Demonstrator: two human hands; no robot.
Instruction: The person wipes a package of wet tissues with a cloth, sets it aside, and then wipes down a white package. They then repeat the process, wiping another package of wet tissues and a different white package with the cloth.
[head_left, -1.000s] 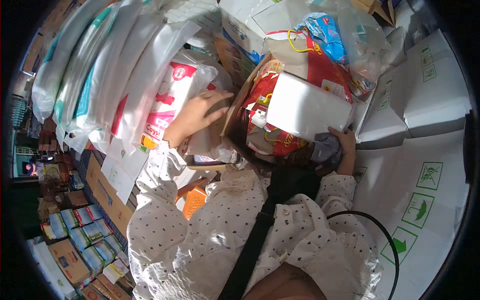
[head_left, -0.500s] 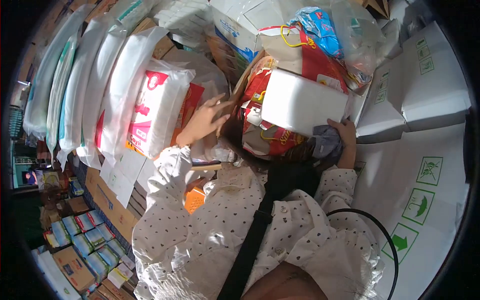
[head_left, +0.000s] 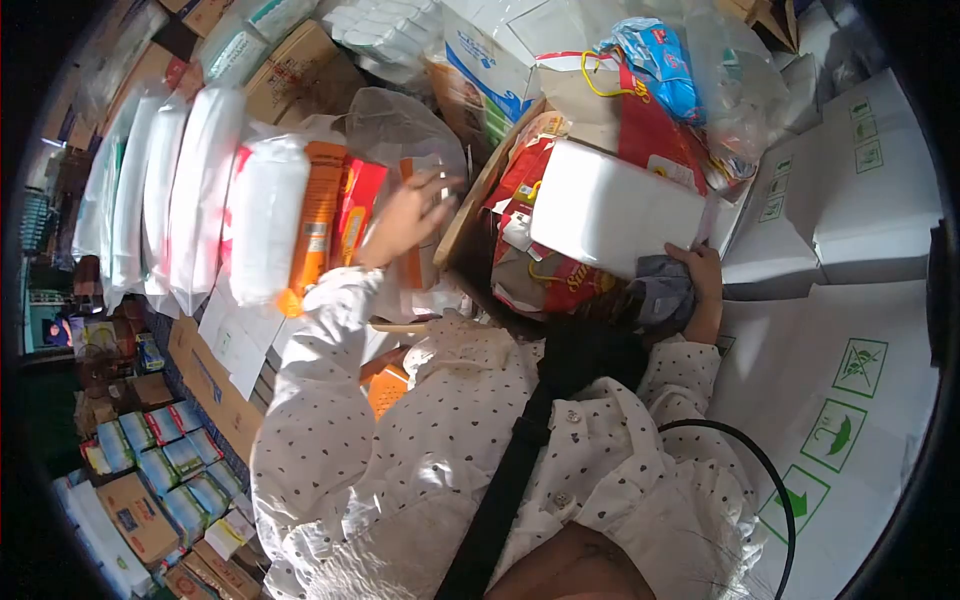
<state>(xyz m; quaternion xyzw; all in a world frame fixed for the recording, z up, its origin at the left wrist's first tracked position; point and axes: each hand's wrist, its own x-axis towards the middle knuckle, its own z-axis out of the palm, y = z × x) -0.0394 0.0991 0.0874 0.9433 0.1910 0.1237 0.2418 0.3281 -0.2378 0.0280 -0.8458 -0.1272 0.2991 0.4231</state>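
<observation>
My left hand is raised beside the left edge of an open cardboard box. Its fingers are apart, slightly bent and blurred, in front of a clear plastic bag. My right hand closes around a bunched grey cloth at the box's right side, fingertips by the corner of a white container. That smooth container lies tilted on red and brown paper bags with yellow handles. Left of my left hand stand a red pack and an orange pack.
White plastic-wrapped packs stand in a row at left. Large white cartons with green symbols line the right. A blue packet lies beyond the box. Small boxes are stacked low at left, and an orange basket sits by my body.
The white packs at left now appear further left and more upright, and the orange pack has come into view. My left hand's fingers have bent. My right hand stays at the grey cloth.
</observation>
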